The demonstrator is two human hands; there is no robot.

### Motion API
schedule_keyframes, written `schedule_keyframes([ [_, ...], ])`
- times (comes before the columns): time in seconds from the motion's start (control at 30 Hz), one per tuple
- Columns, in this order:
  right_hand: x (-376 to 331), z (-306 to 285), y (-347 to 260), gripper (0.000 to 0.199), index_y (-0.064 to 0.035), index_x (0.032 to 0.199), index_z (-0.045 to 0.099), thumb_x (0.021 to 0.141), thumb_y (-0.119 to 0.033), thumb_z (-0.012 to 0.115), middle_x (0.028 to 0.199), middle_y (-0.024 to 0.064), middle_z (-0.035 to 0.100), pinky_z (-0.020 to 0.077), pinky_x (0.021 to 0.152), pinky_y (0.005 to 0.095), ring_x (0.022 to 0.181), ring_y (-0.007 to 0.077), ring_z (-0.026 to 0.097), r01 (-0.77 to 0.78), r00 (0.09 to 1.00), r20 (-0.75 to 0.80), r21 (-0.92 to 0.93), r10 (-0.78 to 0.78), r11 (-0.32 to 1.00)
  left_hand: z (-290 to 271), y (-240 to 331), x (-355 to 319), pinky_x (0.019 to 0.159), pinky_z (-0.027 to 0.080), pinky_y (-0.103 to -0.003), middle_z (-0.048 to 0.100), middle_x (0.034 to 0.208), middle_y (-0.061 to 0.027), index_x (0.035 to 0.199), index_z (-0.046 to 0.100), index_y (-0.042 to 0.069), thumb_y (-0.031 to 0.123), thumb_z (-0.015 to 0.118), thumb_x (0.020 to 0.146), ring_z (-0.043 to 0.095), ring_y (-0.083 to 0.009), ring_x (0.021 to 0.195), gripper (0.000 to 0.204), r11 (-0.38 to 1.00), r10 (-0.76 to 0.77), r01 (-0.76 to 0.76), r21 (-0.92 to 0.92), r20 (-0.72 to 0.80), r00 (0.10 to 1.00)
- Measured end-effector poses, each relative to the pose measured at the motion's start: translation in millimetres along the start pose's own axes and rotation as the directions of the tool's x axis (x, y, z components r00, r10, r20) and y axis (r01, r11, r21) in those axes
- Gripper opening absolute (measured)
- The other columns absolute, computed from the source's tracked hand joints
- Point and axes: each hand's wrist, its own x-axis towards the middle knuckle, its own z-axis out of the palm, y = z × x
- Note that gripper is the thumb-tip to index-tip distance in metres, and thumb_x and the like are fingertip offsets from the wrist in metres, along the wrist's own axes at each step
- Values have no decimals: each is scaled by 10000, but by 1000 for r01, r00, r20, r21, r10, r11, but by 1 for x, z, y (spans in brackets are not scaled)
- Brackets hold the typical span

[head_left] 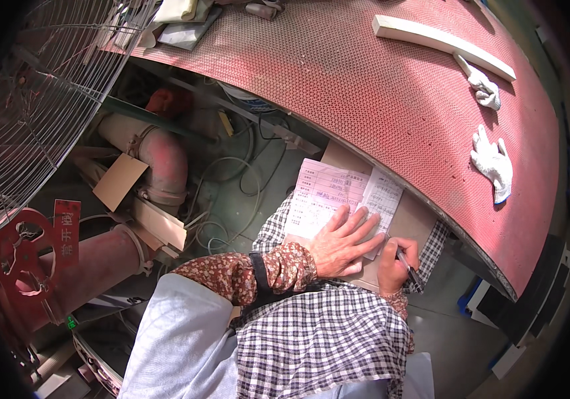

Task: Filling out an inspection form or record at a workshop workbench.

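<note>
My left hand (342, 241) lies flat with its fingers spread, pressing on a pale printed form (318, 193) that carries handwriting. To the right, my right hand (394, 266) is closed round a dark pen (408, 265), whose tip points down toward the paper's lower right part. A second written slip (383, 194) adjoins the form on its right. Under both papers is a brown cardboard sheet (412, 223), resting over my lap. My left fingers cover part of the form's lower half.
A red textured table (285, 66) curves across the top, bearing a pale bar (441, 46) and two white gloves (493, 165). At left are a fan's wire guard (45, 86), a red valve wheel (24, 253), thick pipes (165, 159) and cardboard pieces (120, 183). Hoses lie on the floor.
</note>
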Motion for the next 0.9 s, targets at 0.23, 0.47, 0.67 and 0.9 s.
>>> schedule_keyframes([
  [0.23, 0, -1, 0, 162, -14, 850, 619, 894, -156, 683, 677, 88, 644, 498, 570, 354, 589, 194, 608, -17, 1000, 1, 4, 17, 1000, -1, 0, -1, 1179, 244, -631, 362, 1609, -140, 1519, 445, 218, 383, 697, 771, 365, -391, 1455, 807, 1000, 1, -1, -7, -15, 1000],
  [0.47, -1, 1, 3, 151, -12, 851, 612, 889, -140, 683, 685, 87, 635, 487, 563, 345, 585, 183, 592, 0, 1000, -16, 11, 0, 1000, -1, -1, -3, 1180, 245, -627, 375, 1596, -152, 1514, 450, 215, 384, 702, 773, 374, -393, 1448, 800, 1000, -11, 11, -7, -30, 999],
  [0.67, -3, -1, 8, 138, -15, 857, 619, 882, -132, 687, 686, 86, 630, 483, 560, 342, 578, 183, 583, -14, 999, -33, 33, 15, 999, -1, -1, -2, 1175, 238, -623, 387, 1588, -151, 1503, 467, 203, 387, 707, 781, 374, -384, 1455, 783, 1000, -6, 6, 4, -42, 999],
  [0.9, 0, -2, 0, 135, -22, 866, 639, 879, -143, 697, 684, 89, 647, 502, 557, 342, 570, 192, 619, 6, 1000, 10, -9, -6, 1000, 1, -1, -4, 1183, 205, -623, 393, 1597, -118, 1501, 472, 184, 383, 718, 771, 359, -336, 1483, 796, 999, -17, 18, 45, -23, 1000],
])
